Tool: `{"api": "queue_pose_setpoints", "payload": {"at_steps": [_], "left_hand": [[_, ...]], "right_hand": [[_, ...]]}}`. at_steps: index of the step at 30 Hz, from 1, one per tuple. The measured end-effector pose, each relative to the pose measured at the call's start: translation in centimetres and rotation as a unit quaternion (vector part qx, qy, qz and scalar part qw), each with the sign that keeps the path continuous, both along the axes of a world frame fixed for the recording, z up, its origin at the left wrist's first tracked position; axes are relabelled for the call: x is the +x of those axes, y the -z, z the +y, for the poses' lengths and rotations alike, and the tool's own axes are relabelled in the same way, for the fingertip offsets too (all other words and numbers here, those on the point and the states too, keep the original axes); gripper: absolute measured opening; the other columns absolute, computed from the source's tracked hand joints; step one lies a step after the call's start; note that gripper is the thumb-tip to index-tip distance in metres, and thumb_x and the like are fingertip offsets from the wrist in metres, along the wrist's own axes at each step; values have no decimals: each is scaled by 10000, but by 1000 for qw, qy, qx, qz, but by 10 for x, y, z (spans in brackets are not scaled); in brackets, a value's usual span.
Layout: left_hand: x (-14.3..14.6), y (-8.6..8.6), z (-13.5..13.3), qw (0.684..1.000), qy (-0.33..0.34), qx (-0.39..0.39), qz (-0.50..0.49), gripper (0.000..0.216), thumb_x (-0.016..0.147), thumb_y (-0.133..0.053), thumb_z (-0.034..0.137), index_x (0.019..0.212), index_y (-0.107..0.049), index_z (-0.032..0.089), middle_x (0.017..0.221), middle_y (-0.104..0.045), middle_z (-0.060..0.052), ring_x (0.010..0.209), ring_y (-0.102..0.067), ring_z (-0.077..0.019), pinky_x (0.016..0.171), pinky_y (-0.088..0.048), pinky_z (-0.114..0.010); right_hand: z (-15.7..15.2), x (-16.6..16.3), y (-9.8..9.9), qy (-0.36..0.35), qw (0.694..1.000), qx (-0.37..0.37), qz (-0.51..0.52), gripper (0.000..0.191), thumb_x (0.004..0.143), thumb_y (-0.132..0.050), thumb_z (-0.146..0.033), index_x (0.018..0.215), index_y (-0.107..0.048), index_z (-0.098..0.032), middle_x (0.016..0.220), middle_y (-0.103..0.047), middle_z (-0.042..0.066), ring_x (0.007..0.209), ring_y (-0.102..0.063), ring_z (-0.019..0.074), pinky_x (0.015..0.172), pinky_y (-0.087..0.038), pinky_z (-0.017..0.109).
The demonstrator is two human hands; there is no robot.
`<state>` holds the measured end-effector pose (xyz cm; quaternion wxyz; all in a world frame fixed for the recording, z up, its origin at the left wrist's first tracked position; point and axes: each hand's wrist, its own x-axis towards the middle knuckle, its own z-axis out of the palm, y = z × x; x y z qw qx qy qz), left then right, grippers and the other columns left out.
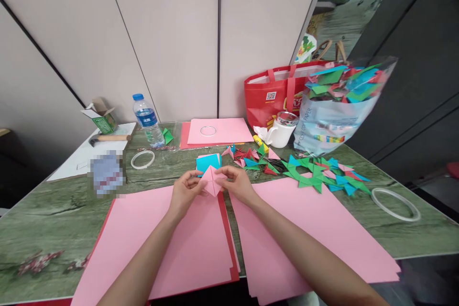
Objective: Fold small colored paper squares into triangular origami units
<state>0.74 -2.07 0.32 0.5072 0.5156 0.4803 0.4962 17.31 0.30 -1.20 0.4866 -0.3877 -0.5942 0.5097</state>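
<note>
A small square of pink paper [214,188], turned to a diamond and marked by crossing creases, is held between both hands above the pink sheets. My left hand [187,190] pinches its left corner. On the other side, my right hand [234,182] grips the right corner, its thumb lying on the paper's face. Just behind the hands lies a little stack of blue paper squares [208,163] with pink showing at its edge. Large pink sheets [190,239] with red beneath lie under my left forearm, and more pink sheets [304,229] are under the right one.
Folded paper pieces [311,174] lie at right, near a white ring [395,204]. Behind stand a white mug [281,134], a red bag [261,100] and a filled plastic bag [330,119]. At left are a water bottle [147,122], a hammer [111,138] and another ring [142,159].
</note>
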Motion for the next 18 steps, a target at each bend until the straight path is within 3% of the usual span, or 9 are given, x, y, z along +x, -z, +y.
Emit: {"api": "queue_pose_setpoints", "payload": {"at_steps": [3,9,18], "left_hand": [[1,-2,0,1000,-1,10,-12,394,616,-670,319,931,-492,162,721,-621,-7,565,-594,-140,549,-547,-334],[1,2,1,1000,-4,30,-8,254,605,-681,287,778,-553,151,645,-587,24,555,-576,-117,573,-541,-306],[2,-1,-1,998,-31,40,22,382,598,-683,252,951,-568,162,714,-633,6,513,-580,-113,536,-511,-275]], "right_hand": [[0,1,0,20,999,15,-40,218,648,-613,-270,847,-639,-186,788,-620,22,493,-511,97,461,-439,229],[1,2,3,19,998,32,-42,258,652,-613,-267,894,-646,-185,879,-636,43,663,-554,147,550,-475,257],[-3,1,0,9,999,31,-42,231,653,-613,-254,870,-632,-180,805,-598,24,694,-551,141,566,-481,249]]}}
